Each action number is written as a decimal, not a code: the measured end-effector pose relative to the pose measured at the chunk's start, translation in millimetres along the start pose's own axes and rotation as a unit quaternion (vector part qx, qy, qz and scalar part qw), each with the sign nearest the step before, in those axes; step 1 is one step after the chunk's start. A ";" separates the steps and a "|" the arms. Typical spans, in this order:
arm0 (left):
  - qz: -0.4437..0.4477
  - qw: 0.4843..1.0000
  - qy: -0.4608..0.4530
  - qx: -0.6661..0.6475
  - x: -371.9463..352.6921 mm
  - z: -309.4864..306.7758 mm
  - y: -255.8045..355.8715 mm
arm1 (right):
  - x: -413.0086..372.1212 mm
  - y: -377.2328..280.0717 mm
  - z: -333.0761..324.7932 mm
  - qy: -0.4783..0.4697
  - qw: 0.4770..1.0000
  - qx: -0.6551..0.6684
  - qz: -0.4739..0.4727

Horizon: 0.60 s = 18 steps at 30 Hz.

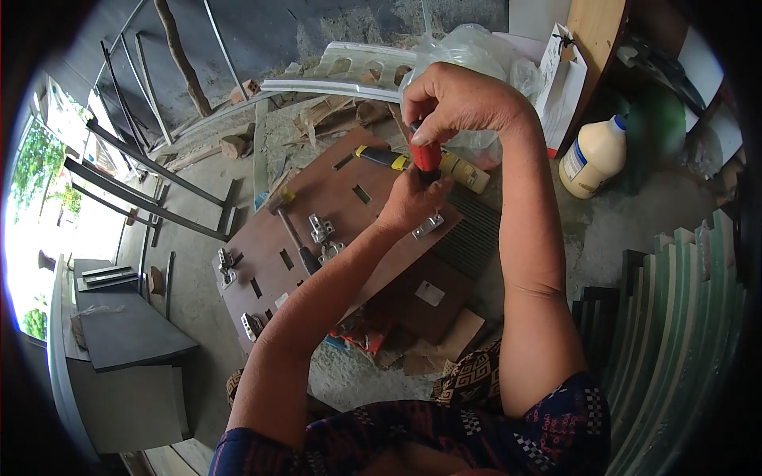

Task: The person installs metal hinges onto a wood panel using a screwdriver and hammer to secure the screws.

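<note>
A red-handled screwdriver (427,159) stands nearly upright over the far right part of a brown slotted panel (317,210). My right hand (460,99) is closed on the top of its handle, fingers bent down around it. Lower down, my left hand (414,198) is closed around the base of the handle; the blade and tip are hidden. Just below my left hand, a metal hinge plate (429,226) lies on the panel. More metal cabinet hinges (321,228) sit along the panel, and a hammer-like tool (294,234) with a dark grip lies across it.
A yellow-and-black handled tool (382,157) lies at the panel's far edge. Beyond my right arm stands a cream jug with a blue cap (591,155). Green-edged boards (667,333) are stacked at right. Grey panels (131,325) and a metal frame (151,194) are at left.
</note>
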State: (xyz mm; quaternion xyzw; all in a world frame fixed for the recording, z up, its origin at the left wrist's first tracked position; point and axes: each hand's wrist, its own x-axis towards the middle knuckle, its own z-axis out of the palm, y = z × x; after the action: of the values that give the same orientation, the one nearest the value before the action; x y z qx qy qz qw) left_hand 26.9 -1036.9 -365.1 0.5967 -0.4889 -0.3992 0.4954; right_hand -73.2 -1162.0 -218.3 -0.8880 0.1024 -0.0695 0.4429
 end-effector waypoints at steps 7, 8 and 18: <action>0.020 1.000 -0.007 0.007 1.2 0.2 -6.7 | -1.2 -13.2 1.1 0.028 0.993 -0.106 0.032; 0.020 1.000 -0.009 0.014 0.8 -0.2 -5.2 | -2.1 -15.6 0.7 0.028 0.992 -0.115 0.039; 0.018 1.000 -0.014 0.007 -1.9 -2.5 -4.6 | 3.2 10.9 -2.9 -0.028 0.996 0.013 -0.078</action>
State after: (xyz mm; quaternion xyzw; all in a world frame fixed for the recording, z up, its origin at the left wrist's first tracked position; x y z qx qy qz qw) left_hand 29.7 -1034.5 -369.1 0.5856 -0.5090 -0.3954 0.4915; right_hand -72.0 -1171.4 -225.2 -0.8889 0.0192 -0.0800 0.4507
